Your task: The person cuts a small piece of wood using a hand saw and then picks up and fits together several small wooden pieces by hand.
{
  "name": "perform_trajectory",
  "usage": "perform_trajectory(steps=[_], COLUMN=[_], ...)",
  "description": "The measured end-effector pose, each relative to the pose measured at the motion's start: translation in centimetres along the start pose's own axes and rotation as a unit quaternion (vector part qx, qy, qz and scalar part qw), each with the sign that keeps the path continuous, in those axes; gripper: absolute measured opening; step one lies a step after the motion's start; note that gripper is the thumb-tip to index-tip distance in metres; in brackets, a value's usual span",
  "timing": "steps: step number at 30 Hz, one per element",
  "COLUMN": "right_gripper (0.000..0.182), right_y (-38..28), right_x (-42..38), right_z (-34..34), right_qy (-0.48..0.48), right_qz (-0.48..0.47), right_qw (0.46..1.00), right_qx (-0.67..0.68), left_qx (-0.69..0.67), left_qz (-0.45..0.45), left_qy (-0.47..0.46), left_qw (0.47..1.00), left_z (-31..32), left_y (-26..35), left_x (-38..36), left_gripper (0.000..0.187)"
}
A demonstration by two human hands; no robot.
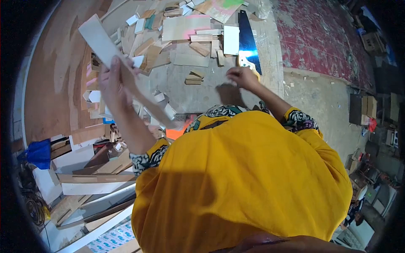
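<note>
My left hand (113, 86) is closed around a long, narrow board (98, 38). The board has a white face and a wood-coloured edge, and it slants from the upper left down towards my body. My right hand (244, 79) hovers over the work surface just below the saw's handle. Its fingers are loosely bent, somewhat apart, and no object shows in them. A handsaw (248, 42) with a blue, shiny blade and a light handle lies with its tip pointing away from me. Against the blade's left side rests a white rectangular piece (231, 40).
Wood offcuts (185, 28) crowd the far part of the work surface, with a small stack of wood strips (194, 77) nearer me. A large brown plywood sheet (52, 71) stands at left. Scrap boards (97, 179) pile up at lower left, beside a blue bag (39, 154).
</note>
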State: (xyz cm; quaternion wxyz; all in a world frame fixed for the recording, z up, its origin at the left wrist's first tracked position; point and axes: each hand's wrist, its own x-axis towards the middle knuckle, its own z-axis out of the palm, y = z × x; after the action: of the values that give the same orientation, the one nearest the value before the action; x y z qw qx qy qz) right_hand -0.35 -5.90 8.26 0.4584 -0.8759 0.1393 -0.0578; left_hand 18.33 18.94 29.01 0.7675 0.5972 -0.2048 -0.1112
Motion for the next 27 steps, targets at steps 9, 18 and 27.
perform_trajectory(steps=[9, 18, 27], right_gripper=[0.033, 0.026, 0.026], right_y=[-1.6, 1.2, -10.9], right_x=[7.4, 11.1, 4.2], right_z=[5.9, 6.4, -4.9], right_qy=[-0.063, -0.094, -0.106], right_qz=[-0.063, 0.033, 0.079], right_qw=[0.995, 0.994, 0.902], right_qx=[-0.044, 0.047, 0.410], left_qx=[0.154, 0.126, 0.129], left_qz=[-0.220, -0.226, -0.283], left_qy=[-0.030, -0.052, -0.130], left_qw=[0.963, 0.965, 0.941], left_z=[-1.6, -0.1, 2.9], left_y=[-4.2, -8.4, -8.3], left_x=[-7.6, -11.0, -9.8], left_gripper=[0.023, 0.027, 0.028])
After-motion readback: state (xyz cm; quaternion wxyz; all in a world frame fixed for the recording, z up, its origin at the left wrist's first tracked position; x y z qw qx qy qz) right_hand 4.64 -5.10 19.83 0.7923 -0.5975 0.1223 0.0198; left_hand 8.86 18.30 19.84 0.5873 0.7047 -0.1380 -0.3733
